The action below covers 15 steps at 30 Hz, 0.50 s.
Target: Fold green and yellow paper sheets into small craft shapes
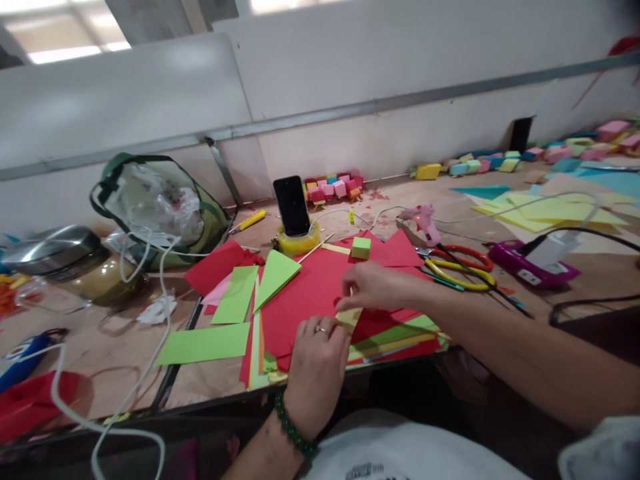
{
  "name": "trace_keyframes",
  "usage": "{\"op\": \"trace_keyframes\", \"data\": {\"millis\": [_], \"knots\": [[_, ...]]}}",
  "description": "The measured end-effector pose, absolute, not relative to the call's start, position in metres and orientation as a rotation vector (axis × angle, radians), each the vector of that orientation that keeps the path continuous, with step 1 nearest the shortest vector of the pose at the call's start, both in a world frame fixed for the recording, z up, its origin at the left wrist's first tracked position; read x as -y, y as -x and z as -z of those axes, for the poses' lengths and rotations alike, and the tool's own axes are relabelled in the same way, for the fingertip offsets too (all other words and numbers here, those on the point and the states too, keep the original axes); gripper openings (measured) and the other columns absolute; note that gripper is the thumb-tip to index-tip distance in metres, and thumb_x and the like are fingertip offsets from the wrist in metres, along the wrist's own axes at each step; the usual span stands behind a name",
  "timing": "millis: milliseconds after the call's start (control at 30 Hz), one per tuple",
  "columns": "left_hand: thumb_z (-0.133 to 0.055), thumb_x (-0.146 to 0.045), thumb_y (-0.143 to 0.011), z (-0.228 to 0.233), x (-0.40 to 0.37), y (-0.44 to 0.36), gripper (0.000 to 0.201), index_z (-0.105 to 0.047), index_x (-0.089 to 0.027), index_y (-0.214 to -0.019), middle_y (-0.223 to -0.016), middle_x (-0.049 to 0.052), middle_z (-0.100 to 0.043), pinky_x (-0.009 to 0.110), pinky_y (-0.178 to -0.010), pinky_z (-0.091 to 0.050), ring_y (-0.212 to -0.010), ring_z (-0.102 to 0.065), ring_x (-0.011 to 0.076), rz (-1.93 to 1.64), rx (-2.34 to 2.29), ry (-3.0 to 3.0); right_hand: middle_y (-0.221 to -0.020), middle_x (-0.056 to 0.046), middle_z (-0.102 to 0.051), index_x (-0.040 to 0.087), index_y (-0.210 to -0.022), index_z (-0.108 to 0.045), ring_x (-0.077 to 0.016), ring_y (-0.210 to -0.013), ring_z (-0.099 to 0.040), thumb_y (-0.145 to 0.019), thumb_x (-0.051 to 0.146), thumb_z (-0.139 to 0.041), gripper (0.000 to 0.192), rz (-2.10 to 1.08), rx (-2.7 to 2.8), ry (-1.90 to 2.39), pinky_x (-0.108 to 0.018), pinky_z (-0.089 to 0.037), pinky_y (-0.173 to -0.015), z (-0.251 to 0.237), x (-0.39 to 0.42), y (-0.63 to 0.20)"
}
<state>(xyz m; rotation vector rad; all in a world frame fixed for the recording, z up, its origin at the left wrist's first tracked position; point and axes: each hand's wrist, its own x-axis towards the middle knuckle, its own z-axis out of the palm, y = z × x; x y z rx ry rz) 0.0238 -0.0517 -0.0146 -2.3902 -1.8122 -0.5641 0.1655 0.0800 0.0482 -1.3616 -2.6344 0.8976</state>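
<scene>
A small pale yellow paper piece point(350, 320) lies between my hands above a stack of red paper sheets point(295, 300). My left hand point(317, 363) is closed with its fingertips at the near left edge of the piece. From the right, my right hand point(370, 287) pinches at the far side of it; its fingertips are partly hidden. Just beyond my right hand sits a light green paper cube point(361, 248). A folded green paper piece point(277, 280) and green paper strips point(205, 343) lie to the left of the red sheets.
A phone point(292, 205) stands in a yellow tape roll point(299, 240) behind the stack. To the right are a pink glue gun point(423, 221), scissors point(463, 270) and a purple power strip point(533, 265). A jar point(75, 263), a bag point(210, 220) and a white cable point(163, 320) occupy the left.
</scene>
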Motion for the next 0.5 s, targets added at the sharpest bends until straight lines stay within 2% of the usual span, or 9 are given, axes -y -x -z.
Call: {"op": "trace_keyframes", "data": {"millis": [67, 133, 300, 500], "knots": [[-0.048, -0.017, -0.092, 0.015, 0.052, -0.024, 0.013, -0.060, -0.020, -0.088, -0.089, 0.003, -0.063, 0.037, -0.075, -0.040, -0.082, -0.052, 0.0201, 0.532, 1.793, 2.422, -0.056, -0.002, -0.062, 0.015, -0.067, -0.065, -0.0146, -0.053, -0.059, -0.068, 0.035, -0.069, 0.021, -1.179, 2.678, 1.359, -0.021, -0.036, -0.045, -0.042, -0.079, -0.159], [-0.049, -0.018, -0.091, 0.016, 0.053, -0.025, 0.012, -0.060, -0.021, -0.087, -0.087, 0.002, -0.064, 0.038, -0.072, -0.038, -0.080, -0.052, 0.0205, 0.498, 1.793, 2.406, -0.050, -0.001, -0.059, 0.015, -0.065, -0.063, -0.0134, -0.048, -0.059, -0.071, 0.031, -0.066, 0.018, -1.281, 2.646, 1.384, -0.019, -0.038, -0.043, -0.035, -0.086, -0.158], [-0.053, -0.019, -0.090, 0.018, 0.053, -0.024, 0.009, -0.060, -0.021, -0.085, -0.085, 0.001, -0.063, 0.036, -0.069, -0.036, -0.078, -0.050, 0.0201, 0.487, 1.792, 2.401, -0.049, -0.001, -0.059, 0.014, -0.059, -0.058, -0.0110, -0.041, -0.057, -0.072, 0.033, -0.066, 0.024, -1.266, 2.505, 1.460, -0.017, -0.039, -0.040, -0.024, -0.115, -0.175], [-0.050, -0.018, -0.091, 0.020, 0.052, -0.025, 0.011, -0.059, -0.020, -0.085, -0.085, 0.003, -0.061, 0.036, -0.073, -0.038, -0.080, -0.051, 0.0203, 0.532, 1.784, 2.401, -0.054, -0.002, -0.061, 0.014, -0.063, -0.058, -0.0102, -0.041, -0.056, -0.071, 0.044, -0.067, 0.033, -1.190, 2.336, 1.488, -0.019, -0.042, -0.042, -0.015, -0.122, -0.197]]}}
